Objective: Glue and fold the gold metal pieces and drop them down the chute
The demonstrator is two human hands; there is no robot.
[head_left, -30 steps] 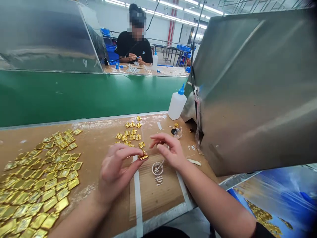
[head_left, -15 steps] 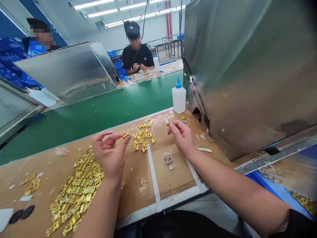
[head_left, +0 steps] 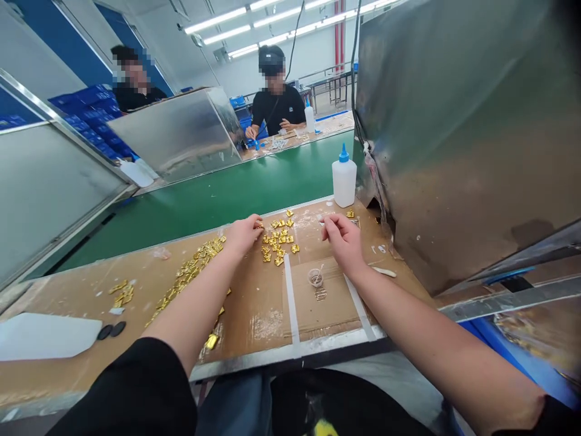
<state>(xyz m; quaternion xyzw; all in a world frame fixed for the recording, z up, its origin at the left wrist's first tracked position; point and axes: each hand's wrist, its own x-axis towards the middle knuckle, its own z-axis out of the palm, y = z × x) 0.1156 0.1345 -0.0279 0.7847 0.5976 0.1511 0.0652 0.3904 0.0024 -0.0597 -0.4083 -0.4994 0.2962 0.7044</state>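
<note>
My left hand (head_left: 246, 234) is closed on a small gold piece (head_left: 259, 226), mostly hidden by the fingers, at the left edge of a loose group of gold pieces (head_left: 282, 238). My right hand (head_left: 344, 239) is pinched above the cardboard's back edge; whatever its fingertips hold is too small to make out. A larger heap of gold pieces (head_left: 193, 266) lies beyond and partly under my left forearm. In front of my right hand, a small clear cup (head_left: 315, 277) with a thin stick in it stands on a cardboard sheet (head_left: 333, 309) taped down with white strips.
A white bottle with a blue cap (head_left: 344, 181) stands at the table's back edge. Behind runs a green belt (head_left: 204, 203). A metal panel (head_left: 454, 151) rises at the right. Black ovals (head_left: 111, 330) lie at the left. Two people sit across the belt.
My left hand has moved forward and right with its gold piece, down to the loose group's edge. My right hand stays pinched in about the same place. The view has shifted left.
</note>
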